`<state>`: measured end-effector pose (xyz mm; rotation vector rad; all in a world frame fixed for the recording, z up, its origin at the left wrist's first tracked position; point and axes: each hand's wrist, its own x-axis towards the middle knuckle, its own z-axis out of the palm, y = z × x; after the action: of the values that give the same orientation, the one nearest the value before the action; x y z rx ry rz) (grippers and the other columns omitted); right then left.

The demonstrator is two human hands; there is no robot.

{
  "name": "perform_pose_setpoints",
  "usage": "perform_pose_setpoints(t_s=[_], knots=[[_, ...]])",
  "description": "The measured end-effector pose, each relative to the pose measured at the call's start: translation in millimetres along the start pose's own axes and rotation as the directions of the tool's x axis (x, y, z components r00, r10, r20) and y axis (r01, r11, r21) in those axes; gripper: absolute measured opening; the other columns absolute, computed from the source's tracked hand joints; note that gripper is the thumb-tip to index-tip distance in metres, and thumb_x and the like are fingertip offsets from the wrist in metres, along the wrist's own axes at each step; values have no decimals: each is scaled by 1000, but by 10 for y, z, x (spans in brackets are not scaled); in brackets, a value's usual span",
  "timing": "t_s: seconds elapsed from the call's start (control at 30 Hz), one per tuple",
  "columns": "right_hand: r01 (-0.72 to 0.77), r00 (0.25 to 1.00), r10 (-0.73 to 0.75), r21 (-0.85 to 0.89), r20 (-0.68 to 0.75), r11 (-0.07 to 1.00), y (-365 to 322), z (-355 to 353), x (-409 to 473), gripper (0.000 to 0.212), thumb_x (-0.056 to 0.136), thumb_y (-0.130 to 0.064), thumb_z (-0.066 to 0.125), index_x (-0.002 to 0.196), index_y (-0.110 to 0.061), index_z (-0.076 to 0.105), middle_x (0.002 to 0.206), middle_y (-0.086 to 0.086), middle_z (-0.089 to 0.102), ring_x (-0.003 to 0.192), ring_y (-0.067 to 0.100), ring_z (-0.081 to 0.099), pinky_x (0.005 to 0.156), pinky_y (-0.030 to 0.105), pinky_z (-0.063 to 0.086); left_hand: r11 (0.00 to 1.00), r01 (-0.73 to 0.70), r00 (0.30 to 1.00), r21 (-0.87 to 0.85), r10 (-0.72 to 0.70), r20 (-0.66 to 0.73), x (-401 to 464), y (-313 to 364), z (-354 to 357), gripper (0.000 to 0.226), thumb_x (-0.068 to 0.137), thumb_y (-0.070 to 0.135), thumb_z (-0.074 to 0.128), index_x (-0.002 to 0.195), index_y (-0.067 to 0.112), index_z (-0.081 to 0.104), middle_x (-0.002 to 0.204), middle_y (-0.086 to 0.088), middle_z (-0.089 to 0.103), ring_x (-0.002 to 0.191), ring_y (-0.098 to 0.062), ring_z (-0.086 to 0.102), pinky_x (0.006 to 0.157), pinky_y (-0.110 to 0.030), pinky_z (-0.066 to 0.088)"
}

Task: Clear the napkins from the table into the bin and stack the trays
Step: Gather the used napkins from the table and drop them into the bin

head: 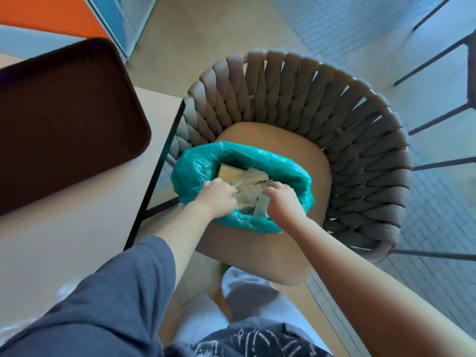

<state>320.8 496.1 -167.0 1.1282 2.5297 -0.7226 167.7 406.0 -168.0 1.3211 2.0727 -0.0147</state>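
While both hands reach into the bin (195,173), a small container lined with a crinkly, glossy teal plastic bag whose rim is folded outward, it sits on the smooth tan seat (304,161) of a chair (347,119) with a curved back of thick grey-brown woven rope. Bin mouth is roughly oval, long axis running left-right across the view, opening facing up. Inside: a heap of pale, thin, crumpled napkins (251,184), soft and creased, plus a flat tan card-like piece at the back left of the heap. Left hand (217,197) is at the near-left rim, fingers curled down into the napkins, knuckles up; whether it actually pinches any cannot be told. Right hand (282,200) is at the near-right rim, fingers curled round a wad of napkin that shows below the thumb. Left of the chair, the bench (77,240) has a matte pale beige top and a thin black metal edge and leg. On it lies a dark brown tray (64,119), rectangular with rounded corners and a raised lip, finely textured, long axis slanting from near left to far right, empty face up. A blue-grey sleeve (116,292) covers the left upper arm. Floor is pale small-grid tile.
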Motion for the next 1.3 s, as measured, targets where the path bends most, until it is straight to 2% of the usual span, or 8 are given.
perform_pose_setpoints(t_s=[0.1,0.3,0.47,0.63,0.8,1.0,1.13,1.3], knots=[[42,992,-39,28,-123,999,-54,-60,40,42,79,2,46,116,-8,62,122,12,55,109,34,46,98,37,34,999,-26,998,-48,22,-66,-79,7,-62,47,86,19,44,133,25,42,130,-6,49,123,-26,38,103,-40,26],[147,968,-136,38,-213,988,-444,-107,60,35,78,3,45,109,1,61,115,19,58,102,39,49,96,42,37,993,-32,953,-117,-5,-302,-443,-102,-199,51,91,22,47,140,25,32,145,-2,39,137,-22,25,111,-41,21],[297,940,-276,79,-200,952,-967,-59,-8,40,83,4,46,121,0,55,123,19,54,113,37,46,102,40,35,996,39,869,-77,-71,-490,-843,-341,-202,45,93,23,46,136,13,43,143,-6,43,135,-23,33,111,-37,23],[461,879,-433,117,-199,880,-1631,34,-256,44,84,3,48,128,0,50,131,19,47,122,36,39,108,43,32,984,66,756,-166,-158,-636,-1550,-650,-227,43,83,24,42,115,3,62,120,-16,62,112,-33,56,97,-42,44],[609,778,-564,111,-276,785,-2316,272,-725,40,88,3,45,127,-5,53,132,11,52,130,27,37,112,36,27,958,137,660,-250,-277,-698,-2329,-936,-72,38,79,14,50,114,3,63,122,-17,60,117,-34,53,100,-45,42],[737,675,-726,135,-131,662,-2957,782,-1245,41,94,-3,39,134,-9,46,141,9,45,138,25,26,114,31,21,904,285,563,-319,-427,-708,-3167,-1211,316,38,81,8,59,119,6,59,131,-15,54,125,-33,45,104,-45,36],[774,629,-777,76,18,628,-3167,1093,-1485,48,95,-7,39,142,-13,34,152,10,29,141,32,16,117,40,15,865,351,521,-359,-499,-692,-3603,-1348,597,33,80,10,56,112,7,62,127,-15,56,122,-33,48,101,-47,39],[744,662,-725,-56,190,665,-3298,1353,-1641,56,95,-9,40,146,-23,22,157,4,12,143,33,7,116,44,14,810,437,473,-392,-577,-666,-3990,-1556,852,42,73,10,60,115,14,62,126,-12,56,110,-34,53,89,-43,45]])
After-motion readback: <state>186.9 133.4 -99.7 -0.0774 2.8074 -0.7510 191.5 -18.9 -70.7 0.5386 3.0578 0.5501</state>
